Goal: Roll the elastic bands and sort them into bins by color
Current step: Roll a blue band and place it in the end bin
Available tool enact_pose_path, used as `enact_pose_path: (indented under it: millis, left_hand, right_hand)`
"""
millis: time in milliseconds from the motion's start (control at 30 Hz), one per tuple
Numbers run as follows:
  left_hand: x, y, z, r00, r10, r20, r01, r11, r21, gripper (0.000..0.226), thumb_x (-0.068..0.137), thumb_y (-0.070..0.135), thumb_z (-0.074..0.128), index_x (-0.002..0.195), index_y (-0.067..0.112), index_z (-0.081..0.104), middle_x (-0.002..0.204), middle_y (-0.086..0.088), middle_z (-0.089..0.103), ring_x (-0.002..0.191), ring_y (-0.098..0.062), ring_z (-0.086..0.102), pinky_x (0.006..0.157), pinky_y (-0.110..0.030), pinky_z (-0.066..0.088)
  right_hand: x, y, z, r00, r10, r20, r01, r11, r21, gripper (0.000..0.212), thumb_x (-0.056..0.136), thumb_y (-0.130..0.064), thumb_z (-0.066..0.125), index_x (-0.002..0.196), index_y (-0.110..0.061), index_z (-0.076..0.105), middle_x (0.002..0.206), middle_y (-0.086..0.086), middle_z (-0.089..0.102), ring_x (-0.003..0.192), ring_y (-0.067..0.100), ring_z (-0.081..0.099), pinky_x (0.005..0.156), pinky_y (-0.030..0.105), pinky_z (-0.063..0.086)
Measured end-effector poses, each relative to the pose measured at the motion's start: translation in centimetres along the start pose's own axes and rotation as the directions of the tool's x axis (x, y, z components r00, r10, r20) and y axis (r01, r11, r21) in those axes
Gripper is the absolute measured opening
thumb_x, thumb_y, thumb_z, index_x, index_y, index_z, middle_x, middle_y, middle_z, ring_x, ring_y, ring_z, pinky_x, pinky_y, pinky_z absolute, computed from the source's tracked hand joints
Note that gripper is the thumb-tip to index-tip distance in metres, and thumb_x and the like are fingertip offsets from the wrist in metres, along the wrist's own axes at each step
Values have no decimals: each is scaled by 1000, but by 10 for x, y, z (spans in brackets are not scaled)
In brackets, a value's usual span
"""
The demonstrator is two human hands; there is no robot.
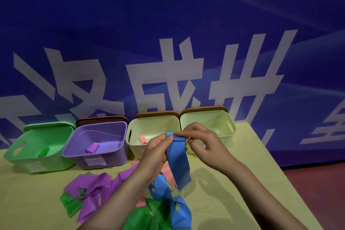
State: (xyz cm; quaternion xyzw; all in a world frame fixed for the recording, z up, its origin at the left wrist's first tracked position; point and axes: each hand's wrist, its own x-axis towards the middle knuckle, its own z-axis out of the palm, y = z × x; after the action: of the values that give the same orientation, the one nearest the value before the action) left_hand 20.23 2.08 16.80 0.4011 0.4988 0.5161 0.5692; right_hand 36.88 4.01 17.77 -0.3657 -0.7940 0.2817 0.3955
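A blue elastic band (178, 160) hangs down from both hands above the table. My left hand (155, 152) pinches its upper end from the left; my right hand (201, 141) pinches the same folded top edge from the right. A green bin (22, 155) at the far left holds a rolled green band (43, 152). The purple bin (74, 155) beside it holds a rolled purple band (91, 148). The pale bin (134, 147) behind my hands holds a rolled pink band (143, 139). A second pale bin (224, 136) stands at the right; its floor is partly hidden.
A heap of loose bands lies on the yellow table (233, 201) under my forearms: purple (97, 186), green (149, 214), blue (179, 211) and pink (169, 173). A blue banner with white characters (168, 43) rises right behind the bins. The table's right edge drops to a red floor (317, 192).
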Motion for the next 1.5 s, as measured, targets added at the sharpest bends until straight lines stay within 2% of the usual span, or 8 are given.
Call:
enact_pose_path:
  millis: [200,367,500,667,833,1033,1233,1500]
  left_hand:
    - [-2,-9,5,979,205,7,-195,918,345,51,81,48,55,93,-1,63,81,-21,60,75,-21,52,72,-38,42]
    - [-22,-17,1,949,314,32,-278,785,553,22,96,13,51,82,0,62,55,9,41,53,-2,37,54,-20,29]
    - [-32,-21,-6,922,386,39,-326,715,618,29,95,28,46,84,7,61,65,-6,55,59,-7,46,59,-31,38]
    - [-38,-21,-11,935,348,-62,-280,836,472,37,89,40,51,91,7,68,74,-11,63,67,-16,52,63,-35,42]
    - [-46,-20,-9,986,9,-165,0,998,55,34,90,31,59,96,-2,66,73,-13,61,70,-25,57,66,-37,44]
    - [-48,-13,-8,998,-5,-69,4,1000,-23,29,97,23,47,90,3,67,52,-3,64,47,-11,62,44,-17,45]
    - [-33,-9,-8,994,-2,-113,4,1000,17,25,96,21,52,88,7,71,85,-16,71,81,-24,70,70,-34,57]
    - [-11,-6,-18,993,69,-100,-55,988,142,21,96,27,54,83,24,71,92,-7,67,95,-22,60,92,-44,45]
  right_hand:
    - [-12,-1,19,931,336,-141,-295,922,250,15,87,-14,68,101,-15,72,89,0,69,80,8,62,74,15,47]
    - [-23,-3,27,931,324,-168,-289,936,201,17,83,-10,71,77,-26,69,72,-7,66,66,2,57,64,11,41]
    - [-23,-8,37,965,198,-171,-193,980,49,19,81,-18,71,68,-27,59,63,-8,57,61,8,50,57,13,36]
    - [-23,-12,46,959,215,-186,-187,970,159,11,82,-20,69,71,-17,66,67,-3,61,63,11,54,60,20,42]
    - [-23,-12,46,959,227,-169,-189,958,217,6,85,-10,69,80,-13,71,74,-3,64,68,14,56,64,22,44]
    - [-17,-9,39,986,-54,-160,42,996,-75,10,84,-13,64,90,-15,72,74,-8,58,70,4,52,65,14,41]
    - [-4,1,25,953,-301,38,298,908,-294,18,89,-19,61,101,-14,73,84,-3,61,82,9,53,73,17,42]
    - [14,0,23,980,184,82,-194,971,141,22,91,-27,63,111,-25,71,96,-5,69,90,9,63,81,22,51]
